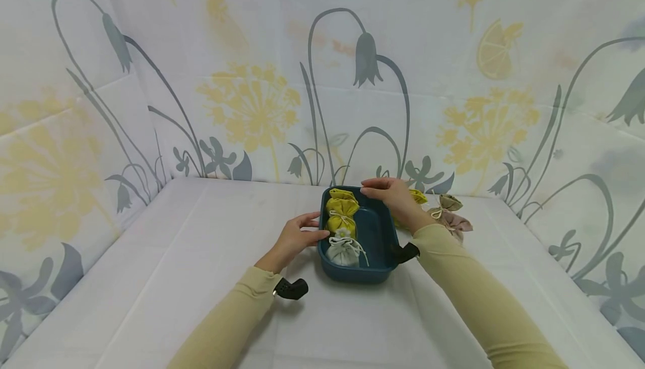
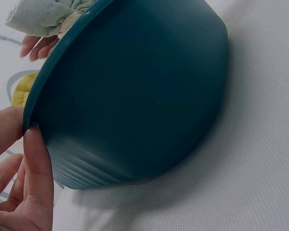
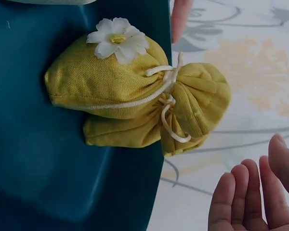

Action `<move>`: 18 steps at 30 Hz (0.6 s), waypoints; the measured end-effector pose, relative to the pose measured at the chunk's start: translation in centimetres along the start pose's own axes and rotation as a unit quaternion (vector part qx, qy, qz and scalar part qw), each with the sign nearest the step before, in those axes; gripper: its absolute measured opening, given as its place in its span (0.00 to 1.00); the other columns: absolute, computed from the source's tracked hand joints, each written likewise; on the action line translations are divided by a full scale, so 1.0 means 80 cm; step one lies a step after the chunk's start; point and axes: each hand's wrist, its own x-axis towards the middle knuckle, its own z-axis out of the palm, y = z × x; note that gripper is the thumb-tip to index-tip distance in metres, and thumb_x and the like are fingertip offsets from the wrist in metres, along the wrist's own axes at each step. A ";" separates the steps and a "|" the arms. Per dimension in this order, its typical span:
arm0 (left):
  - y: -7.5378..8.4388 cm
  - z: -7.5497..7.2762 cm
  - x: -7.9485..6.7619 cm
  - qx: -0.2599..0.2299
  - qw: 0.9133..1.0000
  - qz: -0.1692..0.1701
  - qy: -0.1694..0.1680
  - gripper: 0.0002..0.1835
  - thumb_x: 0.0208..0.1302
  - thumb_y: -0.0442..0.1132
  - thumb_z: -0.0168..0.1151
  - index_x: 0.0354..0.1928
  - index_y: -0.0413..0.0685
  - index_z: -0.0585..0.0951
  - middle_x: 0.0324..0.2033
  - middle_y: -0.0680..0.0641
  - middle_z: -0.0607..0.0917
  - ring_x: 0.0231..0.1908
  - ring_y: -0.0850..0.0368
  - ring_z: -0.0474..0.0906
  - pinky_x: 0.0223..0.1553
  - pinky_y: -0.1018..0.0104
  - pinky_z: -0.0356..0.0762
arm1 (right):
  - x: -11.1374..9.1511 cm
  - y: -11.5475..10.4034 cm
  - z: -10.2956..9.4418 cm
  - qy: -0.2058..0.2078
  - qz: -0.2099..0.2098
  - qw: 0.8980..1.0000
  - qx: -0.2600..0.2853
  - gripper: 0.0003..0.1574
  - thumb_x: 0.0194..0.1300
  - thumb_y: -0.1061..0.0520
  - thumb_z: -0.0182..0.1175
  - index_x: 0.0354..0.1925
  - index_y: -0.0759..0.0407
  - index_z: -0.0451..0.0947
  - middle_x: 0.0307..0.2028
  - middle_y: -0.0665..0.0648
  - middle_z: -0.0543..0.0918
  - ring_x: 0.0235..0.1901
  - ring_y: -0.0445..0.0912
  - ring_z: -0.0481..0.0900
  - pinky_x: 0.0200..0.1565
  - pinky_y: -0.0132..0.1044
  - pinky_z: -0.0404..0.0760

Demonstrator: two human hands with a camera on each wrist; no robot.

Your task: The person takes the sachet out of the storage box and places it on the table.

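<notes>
A dark teal plastic bin (image 1: pixel 358 275) stands on the white-covered table. My left hand (image 1: pixel 296 239) pinches its left rim between thumb and finger, plain in the left wrist view. Along the bin's left side lie two yellow drawstring pouches (image 3: pixel 106 79), the nearer bearing a white fabric flower (image 3: pixel 118 41). In front of them sits a pale grey-green drawstring pouch (image 1: pixel 344 252). My right hand (image 1: pixel 395 198) hovers over the far right part of the bin, holding nothing. Its fingers (image 3: pixel 250 192) are extended and apart from the pouches.
Right of the bin, partly behind my right forearm, lie a yellow pouch (image 1: pixel 417 196), a brown pouch (image 1: pixel 450 202) and a pinkish pouch (image 1: pixel 456 222). A flower-printed cloth (image 1: pixel 252 106) hangs behind the table.
</notes>
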 end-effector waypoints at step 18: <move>-0.027 -0.002 0.023 0.005 1.000 0.000 0.010 0.33 0.54 0.38 0.69 0.64 0.45 0.70 0.52 0.40 0.74 0.40 0.54 0.79 0.40 0.63 0.80 | 0.008 0.004 0.027 -0.081 0.005 0.991 -0.107 0.22 0.61 0.59 0.63 0.52 0.68 0.77 0.49 0.63 0.79 0.51 0.55 0.74 0.58 0.50 0.67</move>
